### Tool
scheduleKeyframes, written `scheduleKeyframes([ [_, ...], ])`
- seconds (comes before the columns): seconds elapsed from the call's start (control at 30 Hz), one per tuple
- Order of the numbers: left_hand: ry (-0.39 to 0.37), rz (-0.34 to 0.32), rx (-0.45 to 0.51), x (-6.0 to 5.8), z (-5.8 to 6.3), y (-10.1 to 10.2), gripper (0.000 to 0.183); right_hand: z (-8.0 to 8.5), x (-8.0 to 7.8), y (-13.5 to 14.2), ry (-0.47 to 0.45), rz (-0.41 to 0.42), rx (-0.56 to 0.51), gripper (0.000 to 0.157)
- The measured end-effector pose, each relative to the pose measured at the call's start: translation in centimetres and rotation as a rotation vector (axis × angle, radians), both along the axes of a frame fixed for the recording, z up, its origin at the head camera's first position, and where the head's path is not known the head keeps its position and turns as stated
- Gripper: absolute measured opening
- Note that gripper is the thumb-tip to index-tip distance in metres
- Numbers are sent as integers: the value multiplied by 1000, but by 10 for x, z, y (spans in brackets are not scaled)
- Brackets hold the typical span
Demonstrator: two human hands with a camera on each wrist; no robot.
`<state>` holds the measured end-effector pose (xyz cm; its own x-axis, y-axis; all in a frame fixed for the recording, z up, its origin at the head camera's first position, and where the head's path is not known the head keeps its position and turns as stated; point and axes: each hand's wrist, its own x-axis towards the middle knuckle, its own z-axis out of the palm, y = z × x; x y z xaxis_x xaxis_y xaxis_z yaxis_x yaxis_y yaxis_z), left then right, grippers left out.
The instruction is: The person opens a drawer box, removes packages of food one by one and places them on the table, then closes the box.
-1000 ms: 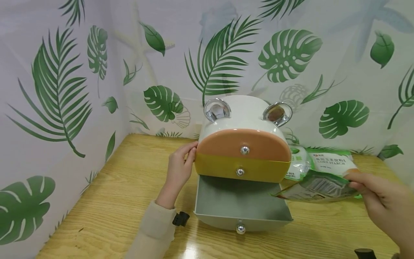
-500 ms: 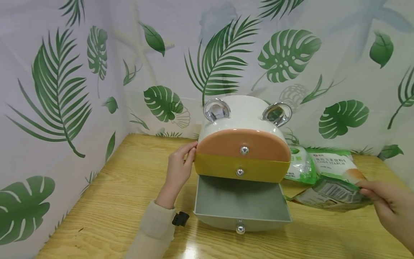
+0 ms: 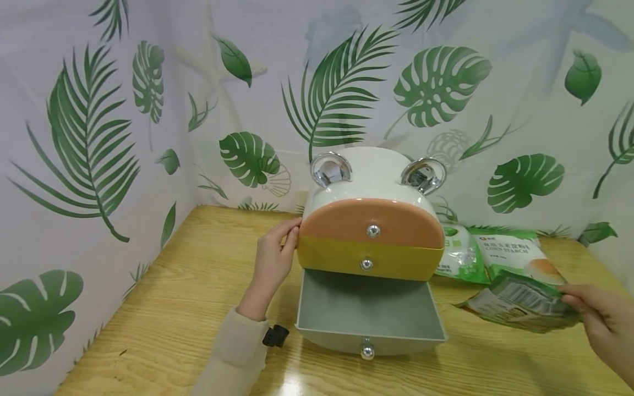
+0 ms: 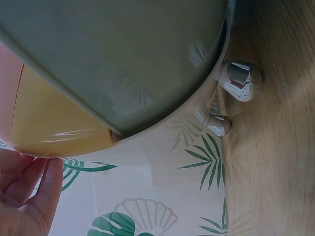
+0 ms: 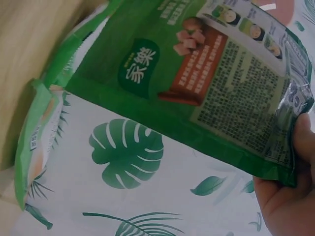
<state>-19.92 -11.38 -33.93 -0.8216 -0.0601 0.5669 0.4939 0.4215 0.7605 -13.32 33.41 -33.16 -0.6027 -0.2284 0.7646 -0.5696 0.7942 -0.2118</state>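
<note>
In the middle of the table is a small drawer cabinet (image 3: 370, 220) with a white top and chrome ear-like rings. Its orange and yellow drawers are closed, while the grey-green bottom drawer (image 3: 369, 313) is pulled out with nothing inside. My left hand (image 3: 273, 256) touches the cabinet's left side with its fingertips, straight rather than gripping. On the right, my right hand (image 3: 601, 319) pinches a green food packet (image 5: 197, 73) by one edge. That packet hangs above the table, right of the drawer, its printed back facing the right wrist camera.
A corn starch bag (image 3: 510, 253) lies behind the held packet. Another green-and-white bag (image 3: 460, 258) is partly hidden behind the cabinet's right side. A leaf-patterned cloth (image 3: 247, 99) encloses the back and left of the wooden table (image 3: 188, 286).
My right hand has moved right and slightly toward me, carrying the packet away from the drawer's right edge. The left hand keeps its place on the cabinet.
</note>
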Motion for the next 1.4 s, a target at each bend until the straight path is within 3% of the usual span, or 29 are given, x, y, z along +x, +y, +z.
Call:
scheduleKeyframes([
  [0.13, 1, 1, 1, 1, 0, -1, 23, 7, 9, -18, -46, -82, 165, 25],
  [0.27, -10, -4, 3, 1, -1, 0, 23, 2, 12, -24, -138, -71, 275, 15],
  [0.4, -9, -6, 4, 1, 0, 0, 23, -9, 9, -21, -300, -40, 340, 4],
  [0.53, -9, -5, 8, 0, 0, 0, 23, -19, 4, -15, -355, 62, 314, 3],
  [0.6, -13, -4, 12, 0, 0, 0, 23, -23, 2, -12, -346, 144, 319, 6],
  [0.7, -18, -1, 14, -1, -1, -1, 23, -29, -1, -9, -409, 264, 357, 9],
  [0.9, -9, -2, 13, -1, 0, -1, 23, -37, -10, -11, -716, 417, 432, 7],
  [1.03, -12, 1, 17, -1, 0, -1, 23, -43, -16, -18, -910, 452, 474, 11],
  [1.1, -10, 0, 16, -1, 0, -1, 23, -46, -17, -21, -955, 454, 484, 12],
  [1.23, -7, 2, 8, -1, 1, -1, 22, -45, -15, -28, -980, 403, 498, 11],
  [1.3, -9, 3, 7, -1, 1, -1, 22, -41, -12, -34, -946, 356, 500, 9],
  [1.4, -13, 0, 8, -1, 0, -1, 22, -32, -2, -49, -818, 270, 503, 4],
])
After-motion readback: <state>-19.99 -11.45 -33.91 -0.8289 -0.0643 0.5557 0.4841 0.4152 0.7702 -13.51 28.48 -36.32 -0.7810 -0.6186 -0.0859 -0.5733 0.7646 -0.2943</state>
